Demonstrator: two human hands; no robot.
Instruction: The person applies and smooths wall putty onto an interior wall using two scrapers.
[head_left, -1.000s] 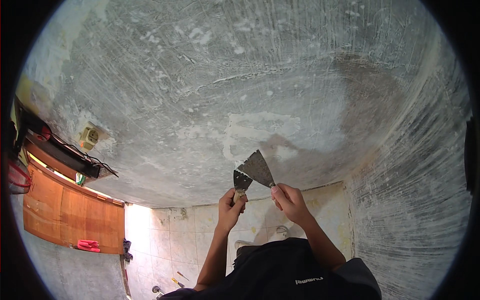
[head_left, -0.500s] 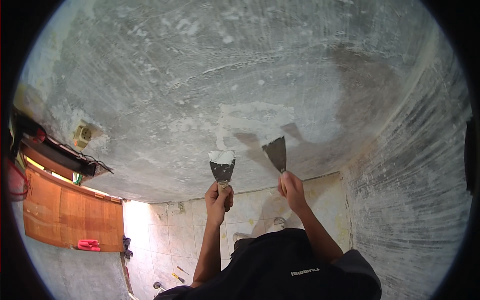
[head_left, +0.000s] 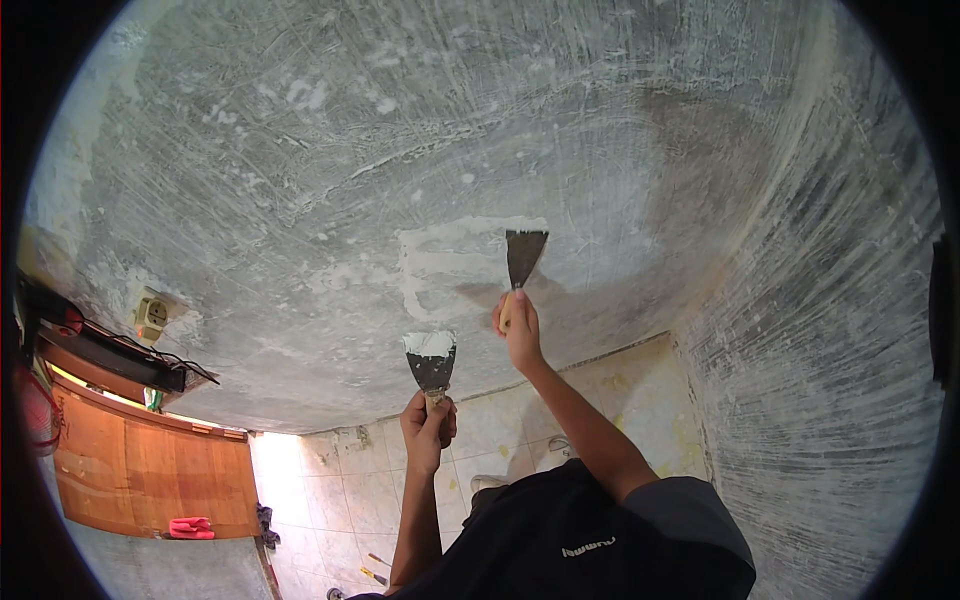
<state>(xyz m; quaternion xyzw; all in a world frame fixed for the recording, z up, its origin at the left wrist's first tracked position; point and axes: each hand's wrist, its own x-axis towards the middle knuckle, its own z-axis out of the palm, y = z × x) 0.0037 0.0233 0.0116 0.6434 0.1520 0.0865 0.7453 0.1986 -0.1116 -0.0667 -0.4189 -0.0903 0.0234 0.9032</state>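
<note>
My left hand (head_left: 428,430) is closed round the handle of a putty knife (head_left: 431,372), held upright in front of the wall. White putty (head_left: 430,344) covers the top edge of its dark blade. Higher and to the right, my right hand (head_left: 519,328) grips the wooden handle of a second putty knife (head_left: 525,258). That blade's edge lies against the grey wall (head_left: 600,180), at the right end of a pale smoothed patch (head_left: 440,262). Below the blade its shadow falls on the wall.
At the left a socket (head_left: 152,316) is fixed to the wall above a black device with cables (head_left: 130,335). A wooden cabinet (head_left: 150,450) carries a pink cloth (head_left: 190,527). Tools (head_left: 374,575) lie on the tiled floor (head_left: 350,500). Another wall (head_left: 810,370) rises at the right.
My right hand has moved up and left, bringing its putty knife onto the pale patch. The left hand with its loaded putty knife has dropped a little lower.
</note>
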